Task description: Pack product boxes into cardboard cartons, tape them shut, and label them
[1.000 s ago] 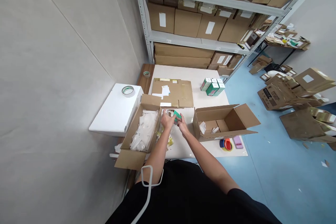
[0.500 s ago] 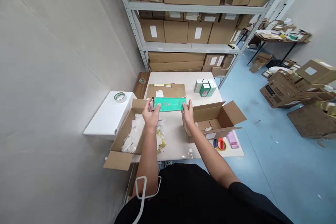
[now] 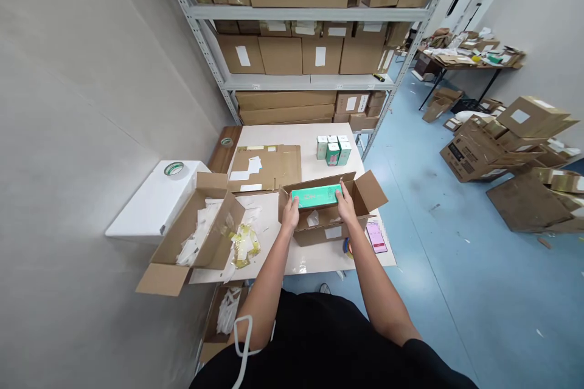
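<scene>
A long green box lies level between my two hands, over the open top of a cardboard carton. My left hand grips its left end, and my right hand grips the right end. Scraps of white paper show on the carton's bottom beneath it. To the left stands another open carton filled with white paper or plastic. Crumpled clear and yellow tape lies on the table beside that carton.
Several small green-and-white boxes stand at the table's back right. A flattened cardboard sheet lies behind the cartons. A phone with a pink screen rests at the right edge. Metal shelving rises behind the table.
Both hands have carried the green box rightward, from above the table to over the right-hand carton. Earlier it was seen end-on, then turned lengthwise. The camera view has swung right.
</scene>
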`<state>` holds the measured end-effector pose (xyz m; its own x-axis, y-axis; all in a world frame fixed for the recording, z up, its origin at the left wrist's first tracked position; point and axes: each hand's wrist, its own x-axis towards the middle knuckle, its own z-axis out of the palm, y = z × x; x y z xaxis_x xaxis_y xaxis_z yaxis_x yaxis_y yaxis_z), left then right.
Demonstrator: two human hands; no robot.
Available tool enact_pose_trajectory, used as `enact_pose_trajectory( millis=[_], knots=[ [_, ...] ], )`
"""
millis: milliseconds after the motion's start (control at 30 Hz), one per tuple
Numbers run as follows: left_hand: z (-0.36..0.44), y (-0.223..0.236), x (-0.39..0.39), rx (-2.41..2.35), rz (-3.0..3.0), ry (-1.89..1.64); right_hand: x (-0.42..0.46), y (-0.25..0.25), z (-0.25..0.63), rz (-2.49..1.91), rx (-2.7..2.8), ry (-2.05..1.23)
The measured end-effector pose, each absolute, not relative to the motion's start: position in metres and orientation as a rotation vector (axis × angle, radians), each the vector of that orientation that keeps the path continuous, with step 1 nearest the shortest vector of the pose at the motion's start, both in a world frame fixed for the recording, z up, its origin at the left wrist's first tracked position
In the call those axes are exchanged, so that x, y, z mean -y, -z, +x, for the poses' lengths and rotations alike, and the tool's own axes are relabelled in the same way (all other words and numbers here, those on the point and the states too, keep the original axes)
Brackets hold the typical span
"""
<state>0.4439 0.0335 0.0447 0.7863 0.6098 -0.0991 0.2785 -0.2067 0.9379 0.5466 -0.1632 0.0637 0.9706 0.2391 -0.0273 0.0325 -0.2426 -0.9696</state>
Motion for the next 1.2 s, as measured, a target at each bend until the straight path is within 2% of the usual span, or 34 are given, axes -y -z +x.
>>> enact_pose_trajectory(
  millis=[100,300,567,867,1033,1200],
  knots=[
    [0.441,-0.038,-0.030,-0.782,1.999,-0.211,0.182,-0.061,0.554,-1.898,0.157,-0.209],
    [0.407,-0.032,-0.036,-0.590,2.511,0.122,0.213,-0.064,0.554,-1.993,0.292,-0.190],
    [0.376,-0.010,-0.043,-0.491,2.590,0.494,0.221,-0.057,0.542,-2.072,0.399,-0.232],
    [0.366,0.038,-0.015,-0.511,2.454,0.176,0.202,-0.040,0.538,-2.126,0.562,-0.173],
    [0.369,0.035,-0.016,-0.446,2.313,-0.024,0.177,-0.054,0.530,-2.134,0.639,-0.126],
    [0.335,0.015,-0.022,-0.521,2.243,-0.214,0.140,-0.083,0.508,-2.113,0.765,-0.071]
  ],
)
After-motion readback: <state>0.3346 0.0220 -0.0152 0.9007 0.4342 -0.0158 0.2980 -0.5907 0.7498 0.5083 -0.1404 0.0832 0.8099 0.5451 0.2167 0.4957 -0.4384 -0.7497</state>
